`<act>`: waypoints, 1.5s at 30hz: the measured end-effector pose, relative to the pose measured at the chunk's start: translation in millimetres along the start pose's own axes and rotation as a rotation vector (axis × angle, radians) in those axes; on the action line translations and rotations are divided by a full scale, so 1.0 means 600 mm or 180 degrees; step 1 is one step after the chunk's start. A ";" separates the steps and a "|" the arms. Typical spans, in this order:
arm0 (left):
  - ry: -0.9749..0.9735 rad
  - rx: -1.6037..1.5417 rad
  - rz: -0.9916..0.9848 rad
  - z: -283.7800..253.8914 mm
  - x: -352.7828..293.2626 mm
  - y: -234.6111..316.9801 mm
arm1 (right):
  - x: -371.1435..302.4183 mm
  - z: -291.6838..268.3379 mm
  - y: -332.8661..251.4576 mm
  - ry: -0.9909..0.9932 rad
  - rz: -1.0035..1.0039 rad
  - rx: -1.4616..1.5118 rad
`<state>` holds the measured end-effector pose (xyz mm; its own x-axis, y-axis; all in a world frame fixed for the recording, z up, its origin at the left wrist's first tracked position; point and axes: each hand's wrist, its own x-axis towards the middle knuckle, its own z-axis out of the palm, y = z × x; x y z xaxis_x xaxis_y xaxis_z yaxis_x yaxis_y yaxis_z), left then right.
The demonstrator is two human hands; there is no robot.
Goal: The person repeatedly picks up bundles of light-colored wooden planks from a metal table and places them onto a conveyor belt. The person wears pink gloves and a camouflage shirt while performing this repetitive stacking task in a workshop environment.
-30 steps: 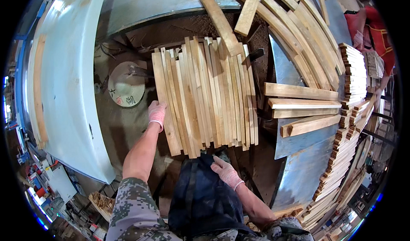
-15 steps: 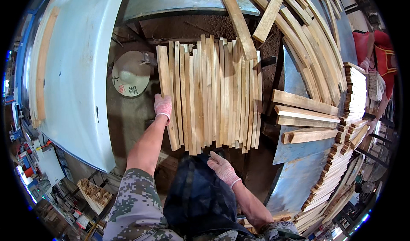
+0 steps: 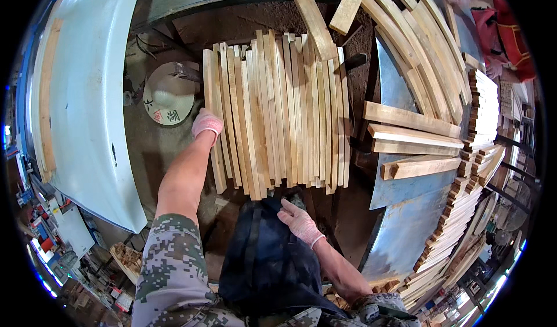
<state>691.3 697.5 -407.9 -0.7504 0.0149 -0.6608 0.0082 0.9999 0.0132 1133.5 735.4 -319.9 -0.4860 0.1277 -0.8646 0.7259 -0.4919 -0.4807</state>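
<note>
A row of long wooden strips (image 3: pixel 281 112) lies side by side in front of me, their ends uneven. My left hand (image 3: pixel 208 124), in a pinkish knit glove, grips the outermost strip (image 3: pixel 210 89) at the row's left edge, fingers curled and partly hidden. Also gloved, my right hand (image 3: pixel 300 221) is held just below the near ends of the strips, over my dark apron (image 3: pixel 267 263). Its fingers are loosely extended and nothing is in them.
A pale metal surface (image 3: pixel 87 106) stands at left, near a round whitish disc (image 3: pixel 169 94). Loose boards (image 3: pixel 412 119) lie on the metal table (image 3: pixel 400 234) at right, beside stacked strips (image 3: pixel 483 109). One board (image 3: pixel 313 20) overhangs the row. A person in red (image 3: pixel 503 40) works at far right.
The view has shifted, and the row sits higher and farther left in it. The leftmost strip now lies closer against its neighbours. My right hand remains below the row. The co-worker's arms have moved.
</note>
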 end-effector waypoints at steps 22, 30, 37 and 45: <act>-0.1061 -0.2559 0.0461 0.142 0.024 -0.090 | -0.126 -0.037 0.000 0.0871 -0.0226 -0.0155; -0.1117 -0.2347 0.1354 0.132 -0.142 -0.053 | -0.255 -0.103 0.078 0.1723 -0.0384 0.0598; -0.1947 -0.2084 0.2190 0.187 -0.424 0.088 | -0.319 -0.247 0.221 0.2543 -0.0560 0.1700; -0.2519 0.0480 0.3587 0.382 -0.789 0.366 | -0.489 -0.579 0.412 0.4081 -0.0163 0.2315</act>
<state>1199.8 910.9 -264.3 0.2793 0.7545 -0.5939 0.4619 0.4367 0.7720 1624.7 875.5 -236.2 0.5316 0.6251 -0.5716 0.1347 -0.7286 -0.6715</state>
